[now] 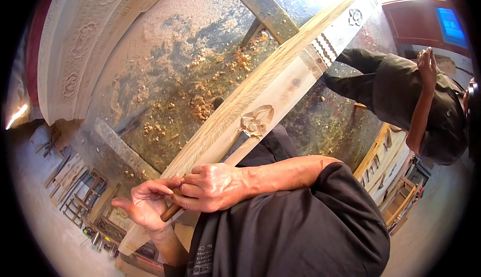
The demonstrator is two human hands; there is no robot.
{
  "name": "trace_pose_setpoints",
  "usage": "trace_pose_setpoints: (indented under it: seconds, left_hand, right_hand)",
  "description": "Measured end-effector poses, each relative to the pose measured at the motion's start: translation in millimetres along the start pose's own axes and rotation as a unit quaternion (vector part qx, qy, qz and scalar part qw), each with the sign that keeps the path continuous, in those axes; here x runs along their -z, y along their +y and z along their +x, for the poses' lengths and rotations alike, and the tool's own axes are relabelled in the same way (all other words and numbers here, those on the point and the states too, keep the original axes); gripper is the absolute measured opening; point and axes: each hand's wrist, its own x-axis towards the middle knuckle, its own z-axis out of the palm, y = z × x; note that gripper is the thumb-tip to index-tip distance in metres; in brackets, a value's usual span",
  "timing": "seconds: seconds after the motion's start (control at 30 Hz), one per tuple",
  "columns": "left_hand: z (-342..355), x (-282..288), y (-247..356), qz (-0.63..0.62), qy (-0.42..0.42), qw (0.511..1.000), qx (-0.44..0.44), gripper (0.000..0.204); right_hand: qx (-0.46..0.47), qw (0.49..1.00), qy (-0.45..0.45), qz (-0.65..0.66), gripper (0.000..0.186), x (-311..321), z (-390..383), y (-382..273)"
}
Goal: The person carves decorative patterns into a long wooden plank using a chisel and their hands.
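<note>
A long pale timber beam (280, 81) runs diagonally from upper right to lower left, with a carved flower and leaves (255, 121) at its middle. My right hand (213, 187) is closed around a carving chisel (172, 212) with a brown wooden handle. Its metal blade shows past my wrist and points toward the carved flower; whether the edge touches the wood I cannot tell. At the handle's butt end, my left hand (145, 204) is turned palm up, thumb stretched out and fingers reaching to my right fingers. It does not wrap the handle.
Wood shavings (203, 107) litter the floor beyond the beam, near a wooden trestle (260, 9). A large carved panel (75, 51) stands at upper left. To the right is another person (421, 96) in dark clothes; tools lie on a bench (381, 162) nearby.
</note>
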Motion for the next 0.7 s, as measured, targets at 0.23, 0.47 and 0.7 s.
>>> trace_pose_setpoints:
  seconds: [0.23,0.47,0.7]
  left_hand:
    - [1.2,1.5,-1.2,0.01,0.036,0.999,0.021,0.118]
    - [4.1,-3.2,0.9,0.018,0.067,0.997,0.044,0.119]
    - [5.1,2.6,3.5,0.036,0.066,0.995,0.063,0.12]
  right_hand:
    - [-0.004,1.0,0.005,-0.009,0.036,0.9,-0.5,0.1]
    - [-0.009,1.0,-0.008,-0.003,0.038,4.0,0.1,0.0]
    - [-0.009,1.0,-0.013,-0.019,0.041,2.2,0.6,-0.3]
